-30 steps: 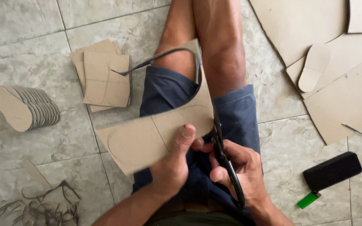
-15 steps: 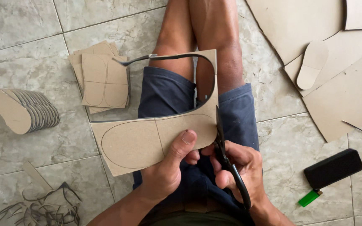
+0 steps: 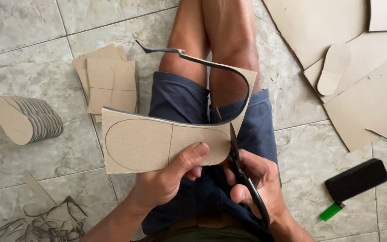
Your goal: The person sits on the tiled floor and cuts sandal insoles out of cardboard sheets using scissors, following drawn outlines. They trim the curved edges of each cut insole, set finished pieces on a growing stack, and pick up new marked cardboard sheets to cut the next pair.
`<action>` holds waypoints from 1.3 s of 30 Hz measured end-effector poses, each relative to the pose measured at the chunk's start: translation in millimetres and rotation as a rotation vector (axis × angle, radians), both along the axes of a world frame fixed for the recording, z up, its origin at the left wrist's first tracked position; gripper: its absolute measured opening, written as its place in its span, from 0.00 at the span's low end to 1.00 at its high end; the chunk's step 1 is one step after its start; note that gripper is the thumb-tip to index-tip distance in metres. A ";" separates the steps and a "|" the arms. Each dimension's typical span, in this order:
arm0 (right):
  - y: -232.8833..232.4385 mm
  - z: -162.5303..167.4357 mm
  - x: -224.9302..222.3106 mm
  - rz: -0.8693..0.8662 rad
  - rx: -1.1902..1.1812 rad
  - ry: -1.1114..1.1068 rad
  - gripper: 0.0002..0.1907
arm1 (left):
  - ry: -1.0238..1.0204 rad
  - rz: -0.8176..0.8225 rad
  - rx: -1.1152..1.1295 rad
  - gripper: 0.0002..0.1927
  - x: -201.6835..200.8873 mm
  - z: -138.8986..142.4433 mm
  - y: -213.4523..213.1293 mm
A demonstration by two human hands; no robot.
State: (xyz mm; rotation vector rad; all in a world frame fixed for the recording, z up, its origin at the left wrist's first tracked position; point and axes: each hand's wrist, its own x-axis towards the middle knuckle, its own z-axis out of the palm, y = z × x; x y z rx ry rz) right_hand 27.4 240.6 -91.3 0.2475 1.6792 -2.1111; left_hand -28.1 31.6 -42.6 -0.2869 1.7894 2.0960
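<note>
Over lap, hands cut cardboard.

Bare forearms, no sleeves reaching wrists. Left hand and right hand bare: no gloves, rings or watch visible. Dark blue shorts of soft cloth, hems ending above the knees, a seam line along each hem. Bare legs below the hems. Strip of brown belt at the waist, olive-green garment edge beneath it.
</note>
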 end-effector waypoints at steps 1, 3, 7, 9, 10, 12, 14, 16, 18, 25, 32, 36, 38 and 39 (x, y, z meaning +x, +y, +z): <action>0.5 0.6 0.5 0.005 -0.005 0.016 0.46 | 0.010 -0.014 -0.020 0.09 -0.2 2.5 -0.5; 0.6 0.1 0.2 -0.015 -0.041 0.059 0.47 | 0.023 -0.075 -0.057 0.09 -4.0 6.1 -3.0; -0.4 -2.9 2.3 0.018 0.000 -0.068 0.51 | -0.054 -0.102 -0.073 0.08 -16.8 11.3 -14.5; 0.9 -4.5 3.4 0.043 -0.014 -0.094 0.51 | -0.059 -0.143 -0.060 0.07 -21.4 13.6 -19.4; 1.4 -5.1 3.8 0.051 -0.021 -0.107 0.51 | -0.061 -0.168 -0.052 0.08 -23.2 14.9 -21.1; 4.0 -5.8 3.4 0.046 -0.073 -0.029 0.49 | 0.024 -0.240 -0.094 0.08 -25.3 17.6 -21.6; 6.0 -5.3 2.8 0.052 -0.094 0.015 0.47 | 0.042 -0.280 -0.114 0.08 -28.1 21.0 -21.6; 7.8 -4.3 1.4 0.069 -0.088 0.029 0.45 | -0.006 -0.289 -0.115 0.07 -34.7 24.0 -23.7; 8.1 -3.2 0.0 0.079 -0.081 -0.057 0.49 | -0.027 -0.315 -0.048 0.07 -41.2 27.5 -27.6; 9.4 2.3 -2.2 0.116 -0.037 -0.024 0.47 | -0.001 -0.463 -0.156 0.07 -49.6 35.5 -29.9; 15.9 1.7 -0.4 0.217 0.145 0.022 0.44 | 0.086 -0.426 -0.074 0.07 -56.3 28.8 -37.4; 17.0 2.7 -2.8 0.186 0.105 -0.046 0.44 | 0.111 -0.168 -0.058 0.09 -45.4 13.4 -28.6; 15.2 5.6 -3.3 0.173 0.096 -0.041 0.45 | 0.100 -0.165 -0.079 0.11 -39.5 10.4 -27.3; 13.5 6.2 -4.2 0.176 0.110 0.020 0.46 | 0.107 -0.187 -0.083 0.11 -36.5 10.7 -27.4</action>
